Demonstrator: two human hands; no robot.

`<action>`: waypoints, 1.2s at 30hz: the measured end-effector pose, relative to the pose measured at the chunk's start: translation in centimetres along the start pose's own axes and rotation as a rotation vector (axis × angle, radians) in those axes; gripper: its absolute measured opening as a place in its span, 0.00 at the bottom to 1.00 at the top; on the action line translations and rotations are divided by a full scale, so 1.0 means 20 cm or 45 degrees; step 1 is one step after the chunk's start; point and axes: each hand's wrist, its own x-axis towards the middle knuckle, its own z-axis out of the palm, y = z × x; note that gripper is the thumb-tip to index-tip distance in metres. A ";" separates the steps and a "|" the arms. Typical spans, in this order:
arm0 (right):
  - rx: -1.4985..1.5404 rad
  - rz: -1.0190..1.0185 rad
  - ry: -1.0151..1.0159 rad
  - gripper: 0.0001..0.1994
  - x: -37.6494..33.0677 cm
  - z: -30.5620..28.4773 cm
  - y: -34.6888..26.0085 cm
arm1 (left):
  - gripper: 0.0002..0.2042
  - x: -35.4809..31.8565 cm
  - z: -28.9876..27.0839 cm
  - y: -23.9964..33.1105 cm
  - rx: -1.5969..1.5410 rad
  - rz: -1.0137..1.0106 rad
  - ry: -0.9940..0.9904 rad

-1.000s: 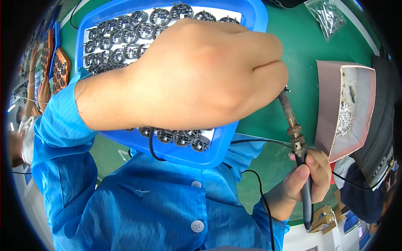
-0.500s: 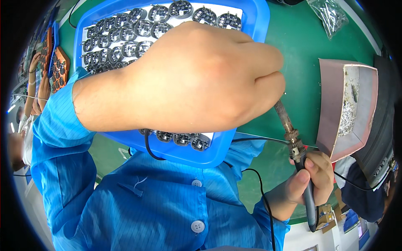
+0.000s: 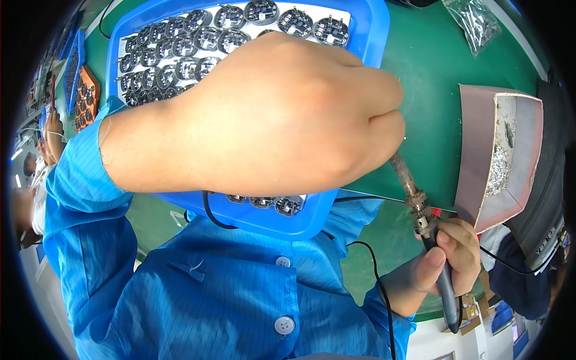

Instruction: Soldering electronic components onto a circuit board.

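Note:
My left hand (image 3: 282, 114) is closed above the blue tray (image 3: 369, 36), its back turned up. Its fingertips are hidden, so what they pinch, if anything, cannot be made out. At the lower right, my right hand (image 3: 447, 258) grips a soldering iron (image 3: 445, 288) by its dark handle. The iron's metal barrel slants up and left, and its tip end disappears behind the knuckles of my left hand. Inside the tray, rows of small round black parts with circuit boards (image 3: 234, 42) sit on a white sheet. My left hand and forearm cover much of them.
A pinkish open box (image 3: 474, 150) with silvery solder bits stands on the green table (image 3: 420, 120), right of the tray. A clear plastic bag (image 3: 474, 27) lies at the far right. Black cables (image 3: 375, 264) run near my right arm. Further left is an orange tray (image 3: 87, 99), near another person's hand (image 3: 54, 132).
The soldering iron's barrel has shifted slightly left and down. My left hand has moved a little left. At the far left, the other person's hands have shifted.

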 end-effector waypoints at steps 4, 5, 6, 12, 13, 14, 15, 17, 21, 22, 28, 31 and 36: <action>0.006 0.027 -0.012 0.18 0.01 0.00 -0.01 | 0.14 0.00 -0.01 0.00 -0.024 -0.026 -0.043; 0.008 0.023 -0.017 0.18 0.01 0.00 -0.01 | 0.14 -0.01 -0.02 0.00 -0.024 -0.025 -0.043; 0.009 0.019 -0.023 0.18 0.01 0.00 -0.01 | 0.13 -0.01 -0.02 0.00 -0.023 -0.007 -0.040; -0.009 -0.018 -0.030 0.18 0.04 0.00 -0.02 | 0.14 -0.02 -0.01 0.00 -0.032 0.003 -0.014; -0.012 -0.019 -0.029 0.18 0.04 0.01 -0.02 | 0.13 -0.02 -0.01 -0.01 -0.015 0.031 -0.004; 0.004 -0.015 -0.003 0.18 0.04 0.02 -0.01 | 0.13 -0.02 -0.02 0.00 -0.012 0.029 -0.005; 0.019 -0.010 0.024 0.18 0.04 0.02 -0.01 | 0.14 -0.01 -0.03 0.01 -0.025 -0.001 -0.062; 0.018 -0.017 0.027 0.18 0.04 0.03 -0.01 | 0.14 -0.01 -0.03 0.01 -0.037 -0.030 -0.119; -0.014 0.023 0.068 0.17 0.02 0.01 -0.01 | 0.14 0.00 -0.02 0.02 -0.017 0.016 -0.054; -0.019 0.026 0.068 0.17 0.02 0.00 -0.02 | 0.15 0.00 -0.03 0.02 -0.032 0.011 -0.088; -0.041 0.012 0.054 0.18 0.03 0.00 -0.01 | 0.15 0.00 -0.02 0.02 -0.012 0.018 -0.081; -0.062 -0.003 0.052 0.18 0.06 0.00 -0.02 | 0.15 0.00 0.00 0.02 0.007 0.051 -0.034; -0.078 0.029 -0.041 0.19 0.10 -0.02 -0.04 | 0.15 0.01 -0.01 0.02 0.020 0.039 -0.086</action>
